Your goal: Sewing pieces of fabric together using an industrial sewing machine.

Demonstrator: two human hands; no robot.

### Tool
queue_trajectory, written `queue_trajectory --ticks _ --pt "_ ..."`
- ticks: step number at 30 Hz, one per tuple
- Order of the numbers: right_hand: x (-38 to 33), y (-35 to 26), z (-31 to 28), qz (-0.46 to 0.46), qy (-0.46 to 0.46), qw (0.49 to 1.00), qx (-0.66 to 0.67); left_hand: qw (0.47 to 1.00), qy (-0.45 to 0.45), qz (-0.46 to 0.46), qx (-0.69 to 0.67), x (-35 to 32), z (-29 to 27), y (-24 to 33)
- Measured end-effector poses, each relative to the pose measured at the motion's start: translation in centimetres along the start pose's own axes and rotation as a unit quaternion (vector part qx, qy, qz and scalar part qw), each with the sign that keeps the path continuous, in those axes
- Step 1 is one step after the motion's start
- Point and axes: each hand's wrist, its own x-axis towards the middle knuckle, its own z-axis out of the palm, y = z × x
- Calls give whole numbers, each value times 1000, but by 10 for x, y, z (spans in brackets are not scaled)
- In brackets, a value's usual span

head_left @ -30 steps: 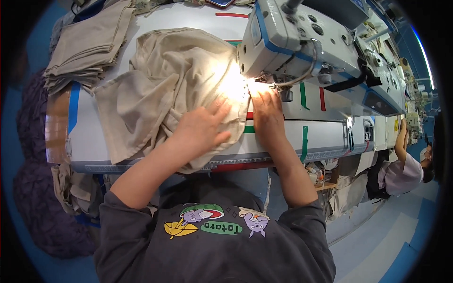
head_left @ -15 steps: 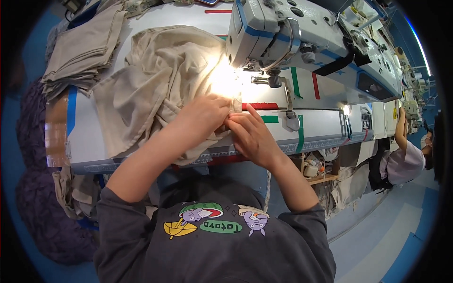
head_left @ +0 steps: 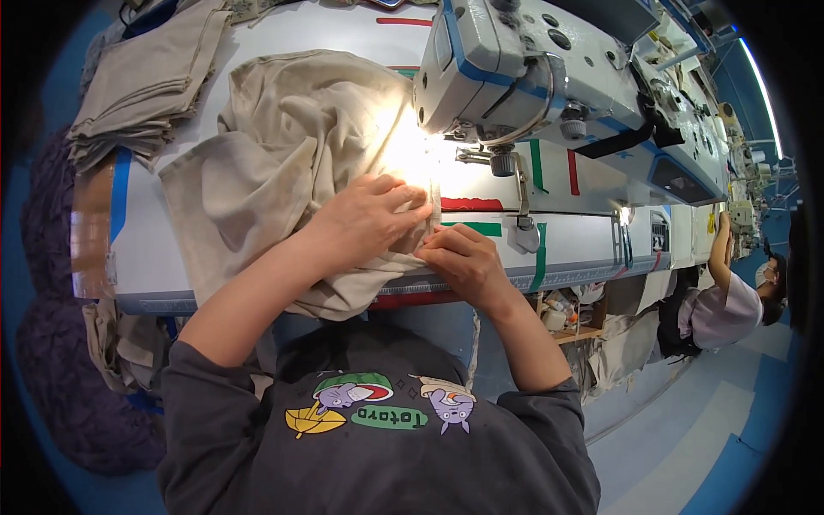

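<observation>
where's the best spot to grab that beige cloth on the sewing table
Grip the beige cloth by its loose flat corner at the left, coming from the table's left side: it lies spread and free there, while both hands pin the edge near the sewing machine.

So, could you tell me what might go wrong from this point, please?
The left hand and right hand pinch the beige fabric's edge close to the sewing machine's needle area, so fingers could get caught. Loose folds bunched beside the machine could drag under the seam.
</observation>
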Motion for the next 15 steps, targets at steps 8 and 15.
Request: queue_trajectory --ticks 8,15 --pt "8 1 -3 15 -3 1000 3 967 134 -107 -188 9 10 -19" --pt "19 9 -3 8 -24 1000 0 954 197 -204 -99 56 18 -79"
